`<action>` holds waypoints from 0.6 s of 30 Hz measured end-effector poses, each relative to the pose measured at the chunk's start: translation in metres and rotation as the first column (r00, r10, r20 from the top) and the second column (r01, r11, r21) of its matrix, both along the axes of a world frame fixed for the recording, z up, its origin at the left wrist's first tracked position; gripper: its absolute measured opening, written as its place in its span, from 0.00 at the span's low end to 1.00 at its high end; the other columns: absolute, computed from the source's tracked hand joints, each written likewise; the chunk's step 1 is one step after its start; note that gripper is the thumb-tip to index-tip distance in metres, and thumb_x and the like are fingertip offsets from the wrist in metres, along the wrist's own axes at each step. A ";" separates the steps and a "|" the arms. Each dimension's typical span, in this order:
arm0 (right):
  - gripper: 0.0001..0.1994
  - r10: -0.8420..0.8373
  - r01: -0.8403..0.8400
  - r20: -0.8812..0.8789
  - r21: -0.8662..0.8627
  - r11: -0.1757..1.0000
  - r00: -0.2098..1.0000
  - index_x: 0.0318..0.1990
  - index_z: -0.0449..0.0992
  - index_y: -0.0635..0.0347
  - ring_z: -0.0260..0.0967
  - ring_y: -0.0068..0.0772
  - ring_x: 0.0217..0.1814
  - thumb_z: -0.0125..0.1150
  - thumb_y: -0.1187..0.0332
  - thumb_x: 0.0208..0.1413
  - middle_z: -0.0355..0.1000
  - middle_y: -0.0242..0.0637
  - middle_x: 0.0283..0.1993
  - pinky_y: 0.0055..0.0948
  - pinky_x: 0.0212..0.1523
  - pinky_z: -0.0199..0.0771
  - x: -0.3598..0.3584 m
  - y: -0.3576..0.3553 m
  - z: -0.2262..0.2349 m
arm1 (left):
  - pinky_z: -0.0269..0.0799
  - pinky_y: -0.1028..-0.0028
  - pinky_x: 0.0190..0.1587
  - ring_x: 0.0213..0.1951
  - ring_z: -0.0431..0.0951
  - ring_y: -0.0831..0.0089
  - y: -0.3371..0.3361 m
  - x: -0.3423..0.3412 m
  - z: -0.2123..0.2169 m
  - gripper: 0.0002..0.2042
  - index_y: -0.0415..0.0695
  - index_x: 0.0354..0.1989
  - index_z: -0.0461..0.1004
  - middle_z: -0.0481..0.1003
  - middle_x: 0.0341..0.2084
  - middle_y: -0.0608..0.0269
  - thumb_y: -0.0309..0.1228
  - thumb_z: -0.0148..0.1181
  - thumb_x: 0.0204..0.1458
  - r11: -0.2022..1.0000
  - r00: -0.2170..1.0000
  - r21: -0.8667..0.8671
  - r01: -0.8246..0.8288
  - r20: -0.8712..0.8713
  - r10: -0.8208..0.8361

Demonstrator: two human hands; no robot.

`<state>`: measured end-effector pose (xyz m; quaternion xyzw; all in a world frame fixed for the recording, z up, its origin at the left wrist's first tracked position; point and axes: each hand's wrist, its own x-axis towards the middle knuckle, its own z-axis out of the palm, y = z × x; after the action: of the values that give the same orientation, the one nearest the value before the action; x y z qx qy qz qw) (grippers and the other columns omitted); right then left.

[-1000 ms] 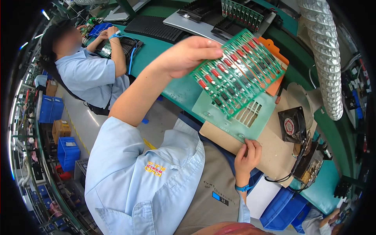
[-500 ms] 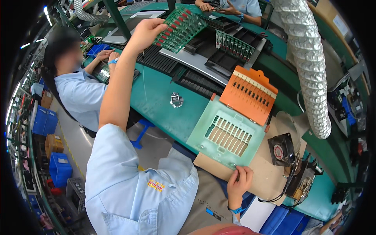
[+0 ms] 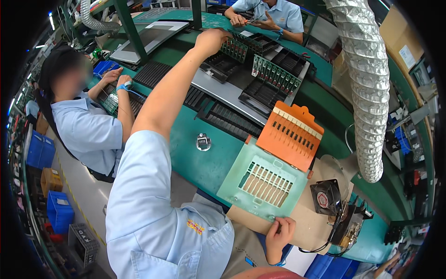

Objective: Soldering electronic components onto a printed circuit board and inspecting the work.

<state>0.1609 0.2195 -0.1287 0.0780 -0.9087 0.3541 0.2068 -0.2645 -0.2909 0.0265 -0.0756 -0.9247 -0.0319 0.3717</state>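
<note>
My left hand reaches far forward, its fingers closed on the edge of a green circuit board panel with red parts. The panel stands upright at a black slotted rack; whether it sits in a slot is hidden. A second green board panel stands upright in the rack to its right. Down at the near edge of a pale green fixture, my right hand has its fingers curled in against the corner. The fixture's orange lid is swung back, and its slotted window holds no board.
A small metal-and-clear device sits on the green bench. Right of the fixture stand a black fan and cables. A silver duct hangs at right. One co-worker sits at left, another across the bench.
My left hand has moved forward and right with the board panel, from above the bench to the black rack. My right hand stays at the fixture's near corner.
</note>
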 end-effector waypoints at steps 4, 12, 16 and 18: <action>0.11 -0.032 0.033 0.052 -0.019 0.999 0.998 0.40 0.80 0.61 0.69 0.41 0.39 0.61 0.83 0.51 0.72 0.41 0.43 0.34 0.40 0.73 0.001 0.000 -0.001 | 0.76 0.59 0.43 0.38 0.82 0.51 0.009 -0.011 -0.001 0.12 0.48 0.49 0.85 0.85 0.42 0.61 0.28 0.61 0.60 0.994 0.999 0.106 0.035 0.004 -0.036; 0.11 -0.027 0.027 0.028 -0.014 1.000 0.999 0.40 0.81 0.61 0.68 0.41 0.38 0.62 0.83 0.51 0.72 0.41 0.43 0.33 0.38 0.72 -0.002 -0.001 0.002 | 0.77 0.58 0.44 0.38 0.82 0.51 -0.007 -0.010 0.008 0.15 0.49 0.51 0.84 0.85 0.43 0.58 0.25 0.57 0.59 0.976 0.961 0.211 0.050 0.256 -0.105; 0.09 0.000 0.000 -0.029 0.013 1.000 1.000 0.40 0.79 0.61 0.67 0.38 0.37 0.61 0.83 0.53 0.71 0.41 0.43 0.31 0.35 0.69 -0.004 0.000 -0.002 | 0.77 0.58 0.39 0.34 0.82 0.50 -0.022 -0.010 0.002 0.14 0.51 0.50 0.85 0.85 0.39 0.55 0.27 0.58 0.59 0.978 0.960 0.152 0.142 0.221 -0.174; 0.09 -0.018 0.018 0.007 0.004 1.000 1.000 0.40 0.80 0.61 0.67 0.38 0.37 0.61 0.83 0.53 0.71 0.41 0.43 0.30 0.35 0.70 -0.002 0.001 -0.005 | 0.77 0.58 0.39 0.34 0.82 0.50 -0.008 0.000 0.009 0.14 0.50 0.50 0.85 0.85 0.39 0.55 0.26 0.59 0.58 0.986 0.981 0.132 0.104 0.150 -0.123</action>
<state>0.1593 0.2201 -0.1333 0.0688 -0.9108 0.3506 0.2068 -0.2650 -0.2990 0.0358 -0.1023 -0.9416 -0.1163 0.2989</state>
